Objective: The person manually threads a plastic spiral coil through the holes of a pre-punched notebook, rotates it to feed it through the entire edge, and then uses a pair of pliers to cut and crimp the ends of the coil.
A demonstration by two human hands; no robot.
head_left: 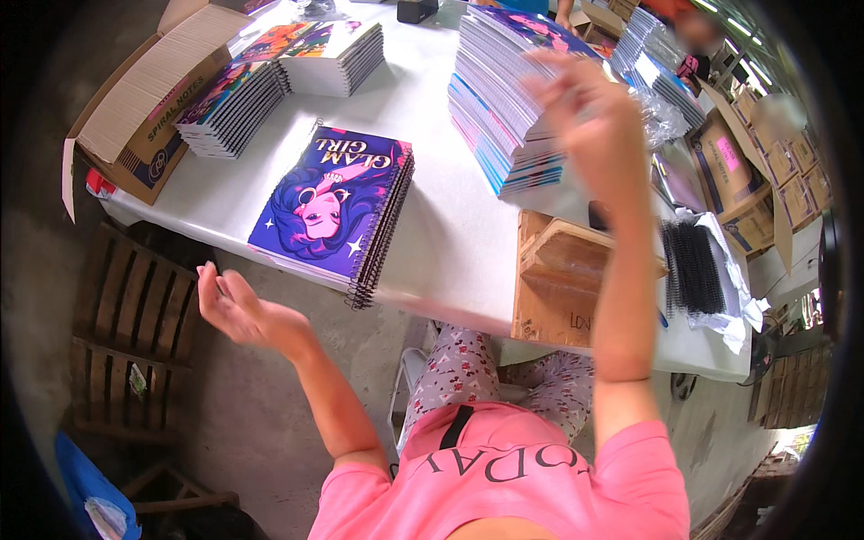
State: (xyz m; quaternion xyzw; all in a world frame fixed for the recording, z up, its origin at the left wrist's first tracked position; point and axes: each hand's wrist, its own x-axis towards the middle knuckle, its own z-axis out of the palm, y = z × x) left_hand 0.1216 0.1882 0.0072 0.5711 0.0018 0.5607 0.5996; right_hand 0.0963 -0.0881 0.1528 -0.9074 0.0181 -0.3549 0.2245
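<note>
My left hand (247, 310) hangs in the air off the table's near edge, its fingers loosely bent and apart with nothing in them. Nearest to it is a pile of spiral notebooks (315, 211) with purple illustrated covers, black wire coils facing right. My right hand (589, 117) is raised in front of a tall stack of unbound notebook blocks (495, 108). Motion smears its fingers, so I cannot make out whether they hold anything. Below my right forearm, at the table's near edge, stands a wooden jig (553, 288), partly covered by that arm.
A cardboard box (148, 117) lies open at the table's left edge, beside bound notebook stacks (238, 103). Black wire coils (691, 265) rest on white wrapping at the right. More stacks (661, 85) and cartons (729, 162) stand farther right. A wooden pallet (135, 315) is at lower left.
</note>
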